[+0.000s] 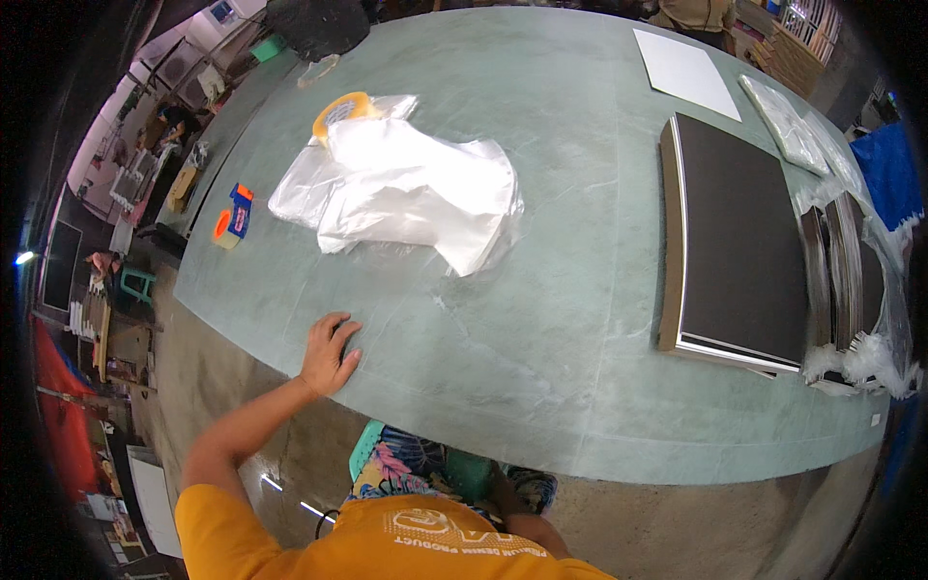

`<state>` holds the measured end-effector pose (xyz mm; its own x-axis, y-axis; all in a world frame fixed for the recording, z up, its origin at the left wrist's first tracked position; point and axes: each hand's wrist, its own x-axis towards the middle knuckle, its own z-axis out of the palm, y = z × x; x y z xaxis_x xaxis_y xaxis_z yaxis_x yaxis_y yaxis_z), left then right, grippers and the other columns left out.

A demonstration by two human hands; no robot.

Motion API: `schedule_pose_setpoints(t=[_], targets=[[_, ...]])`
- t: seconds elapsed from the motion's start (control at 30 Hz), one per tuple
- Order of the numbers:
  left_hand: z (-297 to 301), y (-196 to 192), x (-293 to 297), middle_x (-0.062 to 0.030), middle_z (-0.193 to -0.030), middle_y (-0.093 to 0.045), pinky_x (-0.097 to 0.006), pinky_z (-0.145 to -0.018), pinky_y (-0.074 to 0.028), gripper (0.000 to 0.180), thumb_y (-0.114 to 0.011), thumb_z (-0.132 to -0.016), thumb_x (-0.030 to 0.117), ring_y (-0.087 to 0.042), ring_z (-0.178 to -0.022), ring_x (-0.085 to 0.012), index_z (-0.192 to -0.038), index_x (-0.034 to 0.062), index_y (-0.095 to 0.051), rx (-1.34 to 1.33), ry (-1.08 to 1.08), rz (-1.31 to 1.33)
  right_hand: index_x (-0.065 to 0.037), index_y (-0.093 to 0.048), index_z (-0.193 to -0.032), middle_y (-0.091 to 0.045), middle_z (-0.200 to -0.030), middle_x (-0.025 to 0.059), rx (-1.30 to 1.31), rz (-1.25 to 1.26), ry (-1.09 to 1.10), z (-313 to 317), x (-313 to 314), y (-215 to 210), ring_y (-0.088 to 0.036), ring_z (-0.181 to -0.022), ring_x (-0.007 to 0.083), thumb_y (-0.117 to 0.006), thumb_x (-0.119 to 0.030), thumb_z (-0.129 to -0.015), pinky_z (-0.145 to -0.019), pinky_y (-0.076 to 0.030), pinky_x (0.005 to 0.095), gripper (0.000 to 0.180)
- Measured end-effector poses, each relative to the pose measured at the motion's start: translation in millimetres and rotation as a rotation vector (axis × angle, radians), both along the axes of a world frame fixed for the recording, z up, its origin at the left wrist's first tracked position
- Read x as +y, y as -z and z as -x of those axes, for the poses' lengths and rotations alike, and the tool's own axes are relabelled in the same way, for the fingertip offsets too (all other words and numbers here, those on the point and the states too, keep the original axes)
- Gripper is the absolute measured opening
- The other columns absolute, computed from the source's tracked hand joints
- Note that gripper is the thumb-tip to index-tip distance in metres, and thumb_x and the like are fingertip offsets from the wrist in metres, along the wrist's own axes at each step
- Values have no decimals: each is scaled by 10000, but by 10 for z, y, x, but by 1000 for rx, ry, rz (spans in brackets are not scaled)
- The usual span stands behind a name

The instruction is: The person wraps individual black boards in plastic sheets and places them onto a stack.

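My left hand (pixel 332 354) rests on the table's near edge, fingers slightly curled and apart, holding nothing. My right forearm (pixel 503 495) drops below the table edge by my lap, and the hand itself is hidden. Beyond my left hand lies a loose pile of clear plastic bags (pixel 300 188) with crumpled white sheeting (pixel 420 188) on top. A wide roll of yellowish tape (pixel 338 114) leans at the pile's far side. Left of the pile sits a blue and orange tape dispenser (pixel 235 215). None of these touches my left hand.
On the right of the green table (pixel 541 387) stands a thick stack of black boards (pixel 739 242). Beside it are plastic-wrapped boards (pixel 841 280) and clear plastic packs (pixel 788 126). A white sheet (pixel 686 72) lies at the far right. A black bag (pixel 319 27) sits at the far left.
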<state>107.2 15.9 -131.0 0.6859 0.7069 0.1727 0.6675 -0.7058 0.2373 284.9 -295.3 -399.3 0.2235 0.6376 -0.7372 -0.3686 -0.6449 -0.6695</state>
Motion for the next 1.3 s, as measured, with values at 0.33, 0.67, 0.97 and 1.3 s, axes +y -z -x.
schedule_pose_setpoints(t=[0.33, 0.67, 0.97, 1.3], targets=[[150, 0, 28, -174, -1133, -400, -432, -881, -290, 391, -540, -733, 240, -371, -1051, -346, -1082, 78, -472, -60, 32, -9, -31, -510, -1010, -584, -889, 157, -42, -29, 102, -1, 279, 147, -576, -717, 249, -484, -199, -823, -578, -448, 341, 253], [315, 52, 60, -191, -1122, -427, -447, -896, -293, 374, -529, -757, 241, -374, -1080, -334, -1071, 41, -493, -129, 196, -5, -33, -513, -1010, -582, -892, 159, -279, 55, 550, -1119, -5, -237, -579, -733, 236, -477, -190, -829, -582, -448, 338, 243], [582, 78, 171, -214, -1115, -434, -455, -928, -286, 363, -524, -766, 212, -381, -1078, -356, -1080, 32, -493, -181, 706, 38, 55, -484, -1039, -535, -1009, 166, -1491, 16, 1199, -1531, 94, -1794, -512, -937, 267, -493, -80, -808, -835, -389, 351, 269], [556, 14, 128, -214, -1146, -388, -488, -952, -245, 358, -536, -758, 191, -321, -1114, -371, -1084, 49, -492, -105, 759, 189, -30, -500, -1044, -524, -1037, 160, -1886, 16, 321, -2385, 1424, -3118, -505, -963, 295, -655, -275, -691, -817, -396, 366, 457]])
